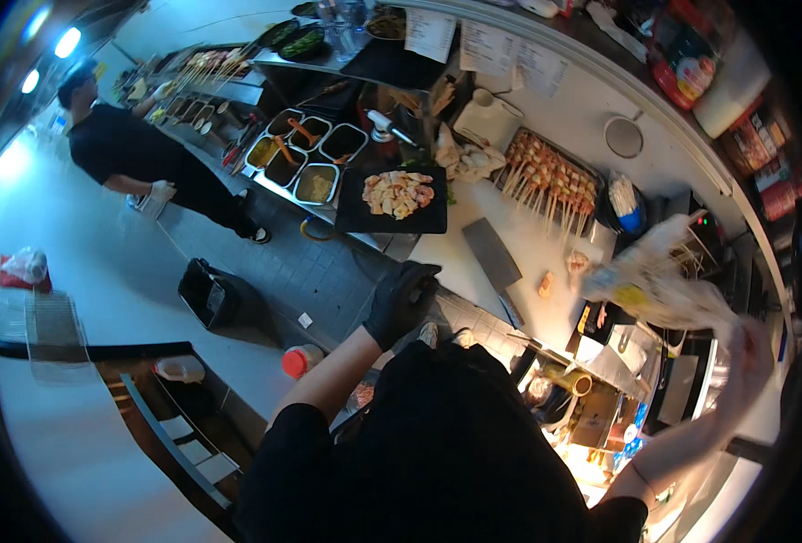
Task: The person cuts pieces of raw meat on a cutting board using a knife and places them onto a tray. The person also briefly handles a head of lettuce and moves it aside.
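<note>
My left hand (404, 302), in a black glove, is raised with curled fingers before the counter's edge; whether it holds something small is unclear. At the right, my bare right hand (753, 353) grips a blurred clear plastic bag (658, 285) with a yellow patch. Between the hands, a wide-bladed cleaver (492, 252) lies on a white cutting surface (468, 271), beside small pieces of raw meat (545, 284). Cut raw meat (398, 194) is heaped on a black tray (353, 217). Behind, a metal tray (587, 170) holds rows of meat skewers (550, 173).
Several metal containers (316, 183) of sauces stand left of the black tray. A black bin (204, 295) is on the tiled floor. Another person (136, 146) stands at the far left by a skewer counter. A red-lidded jar (299, 361) is near my left forearm.
</note>
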The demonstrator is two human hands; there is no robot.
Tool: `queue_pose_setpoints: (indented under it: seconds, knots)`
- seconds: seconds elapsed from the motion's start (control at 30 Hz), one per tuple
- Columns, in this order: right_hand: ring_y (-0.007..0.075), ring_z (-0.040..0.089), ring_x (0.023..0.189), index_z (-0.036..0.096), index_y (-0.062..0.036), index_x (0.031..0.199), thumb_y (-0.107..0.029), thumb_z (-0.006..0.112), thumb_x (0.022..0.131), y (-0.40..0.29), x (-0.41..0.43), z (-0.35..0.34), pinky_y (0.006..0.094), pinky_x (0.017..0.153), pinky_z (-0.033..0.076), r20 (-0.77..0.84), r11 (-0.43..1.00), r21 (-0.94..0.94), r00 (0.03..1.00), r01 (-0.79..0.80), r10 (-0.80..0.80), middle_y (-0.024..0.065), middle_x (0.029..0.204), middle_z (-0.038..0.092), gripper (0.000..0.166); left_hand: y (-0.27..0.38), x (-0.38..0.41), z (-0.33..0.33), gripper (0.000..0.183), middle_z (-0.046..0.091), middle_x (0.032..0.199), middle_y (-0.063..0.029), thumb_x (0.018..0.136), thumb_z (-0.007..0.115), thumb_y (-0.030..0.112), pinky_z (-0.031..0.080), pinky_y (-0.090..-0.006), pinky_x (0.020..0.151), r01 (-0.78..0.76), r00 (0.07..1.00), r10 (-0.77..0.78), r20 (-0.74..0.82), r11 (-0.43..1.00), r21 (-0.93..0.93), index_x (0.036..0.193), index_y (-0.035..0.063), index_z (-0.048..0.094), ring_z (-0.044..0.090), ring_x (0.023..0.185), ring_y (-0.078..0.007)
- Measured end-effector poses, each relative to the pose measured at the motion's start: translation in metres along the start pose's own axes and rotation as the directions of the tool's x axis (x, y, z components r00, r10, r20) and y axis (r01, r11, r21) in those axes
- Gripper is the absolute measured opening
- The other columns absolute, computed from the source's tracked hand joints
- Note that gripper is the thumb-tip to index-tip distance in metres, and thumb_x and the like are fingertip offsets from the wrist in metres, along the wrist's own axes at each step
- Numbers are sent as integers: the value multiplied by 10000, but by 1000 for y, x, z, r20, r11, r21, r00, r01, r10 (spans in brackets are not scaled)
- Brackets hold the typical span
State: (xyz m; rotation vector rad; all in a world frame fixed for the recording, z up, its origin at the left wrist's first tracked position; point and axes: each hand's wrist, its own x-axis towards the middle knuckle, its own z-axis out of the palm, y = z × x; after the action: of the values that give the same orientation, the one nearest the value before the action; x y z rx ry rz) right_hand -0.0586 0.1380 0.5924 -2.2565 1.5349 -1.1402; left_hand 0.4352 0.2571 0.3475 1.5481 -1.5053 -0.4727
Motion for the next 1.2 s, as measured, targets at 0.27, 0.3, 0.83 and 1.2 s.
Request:
queue_pose_setpoints:
  seconds: [0.27, 0.3, 0.83, 1.2]
  knots:
    - [281, 655, 681, 671, -44, 808, -106, 647, 830, -249, 70, 287, 380, 620, 521, 317, 815, 446, 787, 369, -530, 113, 756, 642, 70, 81, 75, -98, 553, 637, 922, -102, 853, 753, 124, 533, -360, 707, -144, 970, 180, -165, 968, 207, 1364, 67, 546, 640, 800, -245]
    - [287, 660, 694, 666, -47, 801, -111, 641, 833, -267, 70, 309, 392, 623, 524, 321, 793, 461, 758, 399, -568, 116, 763, 643, 76, 79, 76, -112, 511, 655, 941, -122, 841, 747, 112, 541, -376, 722, -84, 977, 129, -167, 964, 254, 1324, 74, 583, 653, 802, -280]
    - [268, 671, 771, 713, -48, 1035, -170, 659, 896, -259, -50, 518, 357, 702, 543, 800, 858, 512, 342, 39, -493, 118, 910, 684, 193, -160, -22, -352, 177, 728, 923, -86, 876, 669, -4, 536, -314, 752, 392, 701, -195, -686, 909, 142, 1043, 21, 723, 684, 822, -183]
    - [212, 680, 797, 715, -9, 1072, -125, 647, 908, -163, -131, 517, 320, 723, 545, 734, 893, -10, 603, -450, 312, 136, 954, 729, 213, -319, 8, -465, 193, 728, 982, -126, 873, 661, 55, 523, -371, 868, 530, 629, -343, -698, 845, 63, 1054, 0, 693, 689, 935, -268]
